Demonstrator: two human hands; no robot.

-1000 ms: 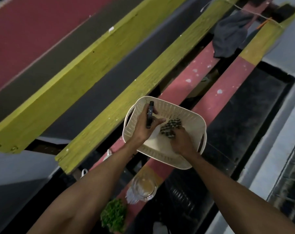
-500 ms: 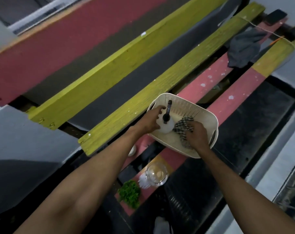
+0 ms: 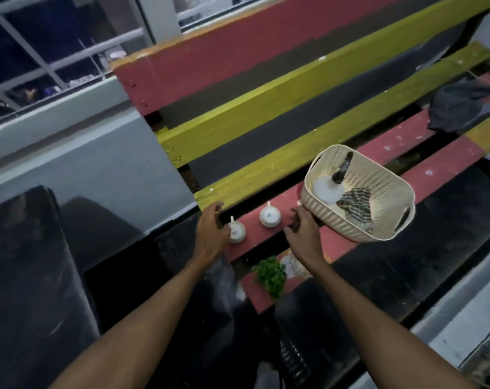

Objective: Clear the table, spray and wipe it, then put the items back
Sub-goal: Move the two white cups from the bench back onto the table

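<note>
A cream perforated basket (image 3: 384,220) rests on the red plank of the slatted table (image 3: 440,164). Inside it lie a white spray bottle (image 3: 328,189) with a dark nozzle and a checked cloth (image 3: 354,203). Two small white cups stand on the red plank: one (image 3: 236,232) touches my left hand (image 3: 210,231), the other (image 3: 269,217) sits between my hands. My right hand (image 3: 304,234) hovers with fingers spread just left of the basket, holding nothing. A green plant sprig (image 3: 270,275) and a clear glass (image 3: 295,266) lie on the nearer red plank, the glass partly hidden by my right wrist.
Yellow, grey and red planks (image 3: 266,113) run diagonally behind. A dark grey cloth (image 3: 460,108) lies at the far right end. Gaps show between planks. A dark cushioned seat (image 3: 27,262) sits at the left, a window grille (image 3: 55,46) above it.
Both hands have left the basket, letting go of the spray bottle and cloth, and moved left toward the two white cups. The camera view swung left.
</note>
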